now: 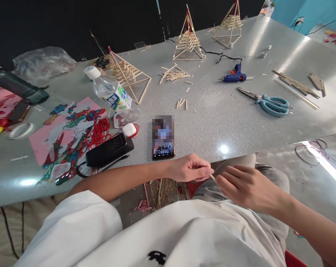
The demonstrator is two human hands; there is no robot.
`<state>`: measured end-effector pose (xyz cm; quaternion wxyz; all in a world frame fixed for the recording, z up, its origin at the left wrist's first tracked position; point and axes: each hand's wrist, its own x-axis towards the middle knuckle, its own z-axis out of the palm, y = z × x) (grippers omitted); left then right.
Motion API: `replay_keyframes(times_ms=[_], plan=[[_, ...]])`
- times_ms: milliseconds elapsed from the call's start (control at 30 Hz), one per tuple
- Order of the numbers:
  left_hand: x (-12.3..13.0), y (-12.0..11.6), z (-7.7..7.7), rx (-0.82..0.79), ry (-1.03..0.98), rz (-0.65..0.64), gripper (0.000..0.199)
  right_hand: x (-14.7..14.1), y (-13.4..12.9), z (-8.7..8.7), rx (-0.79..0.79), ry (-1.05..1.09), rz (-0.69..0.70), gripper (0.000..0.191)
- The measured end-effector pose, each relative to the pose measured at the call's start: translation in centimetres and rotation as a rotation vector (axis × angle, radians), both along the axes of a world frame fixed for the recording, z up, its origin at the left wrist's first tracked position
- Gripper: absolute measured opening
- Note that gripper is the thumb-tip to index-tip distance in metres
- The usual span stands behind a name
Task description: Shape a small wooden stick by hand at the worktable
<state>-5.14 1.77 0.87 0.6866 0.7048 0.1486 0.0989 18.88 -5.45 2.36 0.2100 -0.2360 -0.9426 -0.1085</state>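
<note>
Just past the table's front edge, my left hand (194, 168) is closed in a pinch on a thin wooden stick (212, 178). My right hand (238, 185) has its fingers curled round the other end of that stick, so only a short piece shows between the hands. Behind my left hand a phone (163, 137) lies on the table with its screen lit. Farther back are a few short cut sticks (181, 103) and a small pile of sticks (175, 73). Below my left forearm, many more sticks (165, 193) lie in a heap under table height.
Stick pyramids (188, 44) stand along the back. A blue glue gun (235, 74) and scissors (270, 104) lie to the right, near wooden strips (297, 83). On the left are a plastic bottle (112, 91), a black case (109, 150), red string (99, 129) and colourful scraps (65, 141).
</note>
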Motion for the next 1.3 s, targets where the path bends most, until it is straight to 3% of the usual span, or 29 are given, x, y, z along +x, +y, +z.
replay_keyframes(times_ms=[300, 700, 1300], plan=[[-0.1, 0.0, 0.0, 0.008, -0.006, -0.006, 0.057, -0.3, 0.1, -0.2, -0.038, 0.078, 0.025, 0.027], [-0.3, 0.0, -1.0, -0.180, -0.094, -0.015, 0.046, -0.9, 0.8, -2.5, -0.518, 0.475, 0.185, 0.024], [-0.3, 0.1, -0.9, -0.162, -0.140, -0.017, 0.042, -2.4, -0.1, -4.6, -0.959, 0.872, 0.200, 0.021]])
